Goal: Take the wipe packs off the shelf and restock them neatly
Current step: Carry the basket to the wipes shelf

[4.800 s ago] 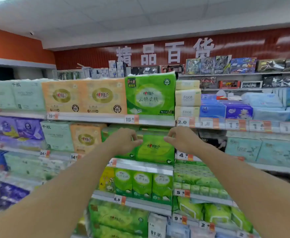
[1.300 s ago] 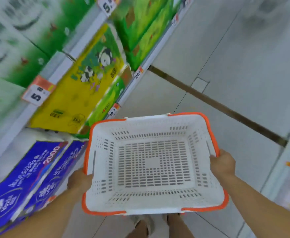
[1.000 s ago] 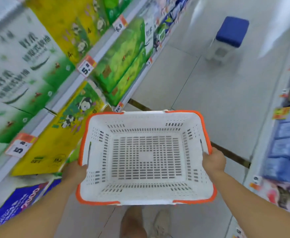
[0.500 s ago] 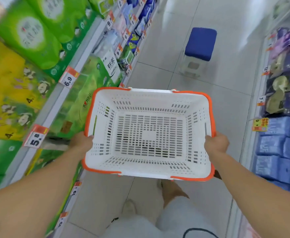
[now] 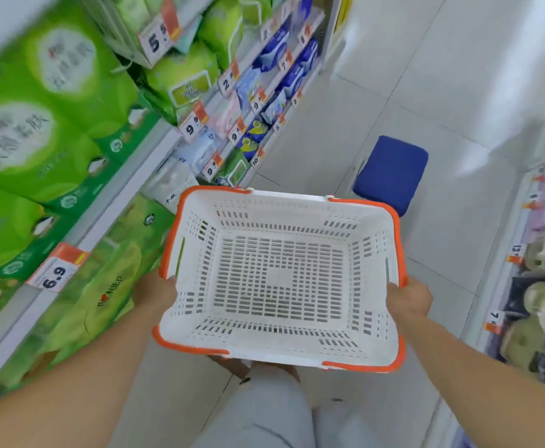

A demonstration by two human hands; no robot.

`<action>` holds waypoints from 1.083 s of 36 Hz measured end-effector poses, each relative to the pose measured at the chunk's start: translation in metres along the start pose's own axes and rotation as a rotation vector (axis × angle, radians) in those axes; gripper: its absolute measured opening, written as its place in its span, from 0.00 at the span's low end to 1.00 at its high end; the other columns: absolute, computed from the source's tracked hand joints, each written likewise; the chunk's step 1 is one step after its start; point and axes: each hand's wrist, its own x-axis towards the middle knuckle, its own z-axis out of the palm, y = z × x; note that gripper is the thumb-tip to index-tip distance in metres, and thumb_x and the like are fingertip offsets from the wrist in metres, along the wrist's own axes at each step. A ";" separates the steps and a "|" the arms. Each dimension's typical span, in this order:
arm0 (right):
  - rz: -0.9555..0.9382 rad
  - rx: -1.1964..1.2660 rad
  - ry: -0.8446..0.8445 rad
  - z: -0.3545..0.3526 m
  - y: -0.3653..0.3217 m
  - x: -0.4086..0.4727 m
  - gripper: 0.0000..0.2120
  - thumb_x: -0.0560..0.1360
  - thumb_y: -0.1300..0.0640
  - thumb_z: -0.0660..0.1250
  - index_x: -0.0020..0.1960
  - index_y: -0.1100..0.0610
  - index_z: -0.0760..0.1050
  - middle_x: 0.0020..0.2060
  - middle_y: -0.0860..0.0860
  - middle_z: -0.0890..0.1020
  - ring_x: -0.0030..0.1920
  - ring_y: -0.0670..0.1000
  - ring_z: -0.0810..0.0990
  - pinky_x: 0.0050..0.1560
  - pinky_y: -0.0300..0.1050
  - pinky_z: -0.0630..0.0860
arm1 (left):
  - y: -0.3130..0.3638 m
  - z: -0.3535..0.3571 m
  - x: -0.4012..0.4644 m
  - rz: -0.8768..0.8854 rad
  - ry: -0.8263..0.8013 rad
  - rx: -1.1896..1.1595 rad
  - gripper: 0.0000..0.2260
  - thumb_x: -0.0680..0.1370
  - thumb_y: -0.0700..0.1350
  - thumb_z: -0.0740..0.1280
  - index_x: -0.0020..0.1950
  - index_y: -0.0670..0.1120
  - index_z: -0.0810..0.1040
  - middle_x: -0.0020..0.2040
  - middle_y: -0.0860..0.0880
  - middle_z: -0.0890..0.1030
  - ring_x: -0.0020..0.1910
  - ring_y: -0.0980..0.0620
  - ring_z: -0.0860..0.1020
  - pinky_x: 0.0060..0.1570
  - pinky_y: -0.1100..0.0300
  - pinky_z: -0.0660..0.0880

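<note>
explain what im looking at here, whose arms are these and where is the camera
This is one view from a camera worn on a person's head, looking forward and down, so the arms are their own. No machine is involved. The left hand and right hand each grip a side of a white basket with an orange rim; nothing shows inside it. To the left run store shelves with green tissue packs and price tags. A blue stool stands on the tiled floor ahead.

On the left shelving I read a price tag (image 5: 57, 271) marked "6.9" below the green tissue packs (image 5: 22, 130). Further along, tags read "9.9" (image 5: 193, 124) and, probably, "5.5" (image 5: 158, 38). Pack lettering is too blurred to read.
</note>
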 end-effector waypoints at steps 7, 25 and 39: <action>-0.016 -0.116 -0.063 0.009 -0.095 0.120 0.08 0.75 0.65 0.63 0.37 0.62 0.75 0.33 0.56 0.78 0.30 0.54 0.74 0.30 0.40 0.70 | 0.110 0.022 0.064 -0.077 0.001 0.024 0.12 0.82 0.45 0.64 0.62 0.40 0.78 0.58 0.39 0.81 0.47 0.41 0.78 0.48 0.51 0.77; -0.614 -0.619 -0.257 0.211 -0.311 0.453 0.07 0.78 0.62 0.64 0.42 0.64 0.75 0.31 0.58 0.76 0.30 0.55 0.72 0.28 0.42 0.64 | 0.208 0.255 0.188 -0.585 0.055 -0.383 0.11 0.80 0.42 0.65 0.60 0.41 0.79 0.57 0.38 0.82 0.56 0.36 0.79 0.50 0.51 0.73; -0.829 -0.708 -0.238 0.364 -0.347 0.562 0.10 0.79 0.57 0.65 0.50 0.64 0.78 0.43 0.65 0.80 0.48 0.66 0.79 0.45 0.50 0.70 | 0.236 0.370 0.278 -0.659 0.172 -0.415 0.09 0.79 0.42 0.65 0.55 0.40 0.80 0.55 0.39 0.82 0.52 0.37 0.80 0.45 0.54 0.71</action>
